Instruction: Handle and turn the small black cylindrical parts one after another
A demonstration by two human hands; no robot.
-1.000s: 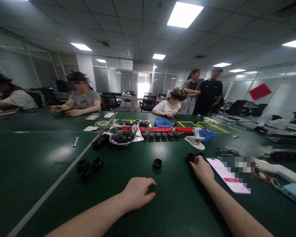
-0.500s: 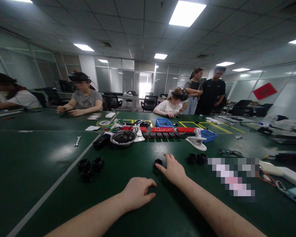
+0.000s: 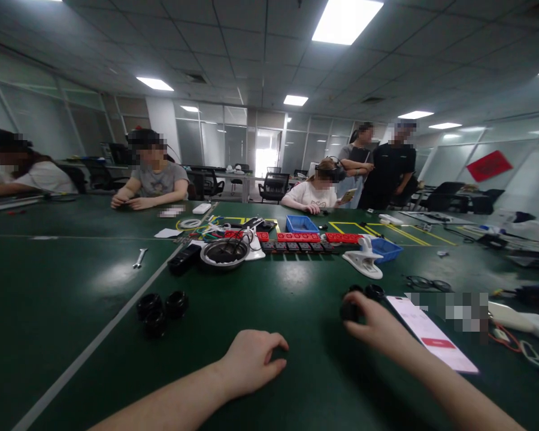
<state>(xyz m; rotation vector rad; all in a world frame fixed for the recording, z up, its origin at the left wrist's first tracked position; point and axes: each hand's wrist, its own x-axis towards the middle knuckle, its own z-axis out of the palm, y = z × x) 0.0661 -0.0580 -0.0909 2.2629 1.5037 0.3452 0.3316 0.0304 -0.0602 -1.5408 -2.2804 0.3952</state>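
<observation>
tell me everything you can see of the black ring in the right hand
The black ring looks rounded, perhaps plastic. The right hand grips it between thumb and fingers, which partly hide it. Two similar rings sit just beyond; whether it touches them or the green table is unclear. Its opening is not visible.

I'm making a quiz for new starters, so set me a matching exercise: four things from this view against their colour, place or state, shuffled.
1. Wrench
2. Phone
3. Left hand
4. Right hand

A. Fingers on a black ring
B. Silver, left of the pale line
C. Nothing in its grasp
D. Pink, with a red band

Pairs: 1-B, 2-D, 3-C, 4-A
</observation>
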